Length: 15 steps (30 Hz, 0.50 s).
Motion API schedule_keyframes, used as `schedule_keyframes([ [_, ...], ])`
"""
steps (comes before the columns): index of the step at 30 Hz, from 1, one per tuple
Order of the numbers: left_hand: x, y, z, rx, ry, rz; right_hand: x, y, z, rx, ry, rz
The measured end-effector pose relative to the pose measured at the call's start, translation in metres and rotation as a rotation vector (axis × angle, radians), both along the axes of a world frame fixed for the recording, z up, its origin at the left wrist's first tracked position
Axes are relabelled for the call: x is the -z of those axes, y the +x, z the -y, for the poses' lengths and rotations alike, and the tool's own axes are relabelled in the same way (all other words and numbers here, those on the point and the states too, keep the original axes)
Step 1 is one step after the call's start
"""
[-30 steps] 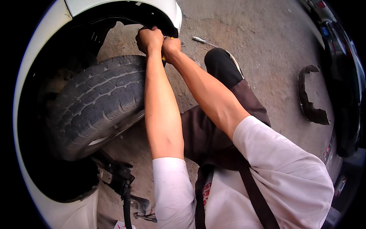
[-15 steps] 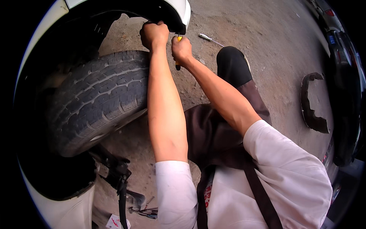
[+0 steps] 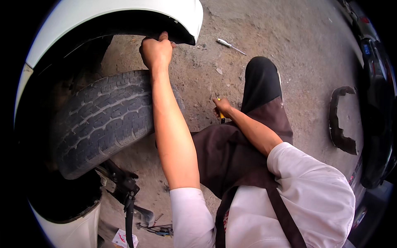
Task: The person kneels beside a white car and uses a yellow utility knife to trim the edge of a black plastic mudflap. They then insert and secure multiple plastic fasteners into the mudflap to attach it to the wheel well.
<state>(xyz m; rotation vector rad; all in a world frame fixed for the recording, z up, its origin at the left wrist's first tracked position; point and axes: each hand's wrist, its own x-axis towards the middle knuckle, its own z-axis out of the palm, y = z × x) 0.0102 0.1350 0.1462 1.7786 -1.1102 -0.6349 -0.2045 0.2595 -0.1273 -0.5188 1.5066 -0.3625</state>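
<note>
Gripping the lip of the white wheel arch (image 3: 124, 16), the left hand (image 3: 156, 51) is curled tight on the black inner edge, arm stretched over the tyre. Arch liner looks partly loose there; whether any fastener is out, cannot tell. Front tyre (image 3: 103, 120) sits just below that hand, turned outward, on the car. Detached black trim piece (image 3: 341, 122) lies on the dirt ground (image 3: 297, 45), well right of the right hand. Right hand (image 3: 223, 107) is fisted round a yellow-handled screwdriver (image 3: 220, 114), held by the knee, away from the arch. A second screwdriver (image 3: 229, 44) lies on the ground between the hands, unused.
</note>
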Motion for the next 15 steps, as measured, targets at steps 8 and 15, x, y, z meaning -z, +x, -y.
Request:
schedule_keyframes([
  [8, -0.017, -0.015, -0.001, -0.037, -0.038, -0.142, 0.031, -0.001, 0.048, -0.249, -0.197, -0.142],
  [15, -0.021, -0.015, -0.016, -0.103, 0.088, -0.052, 0.049, 0.003, 0.124, -0.537, -0.410, -0.311],
])
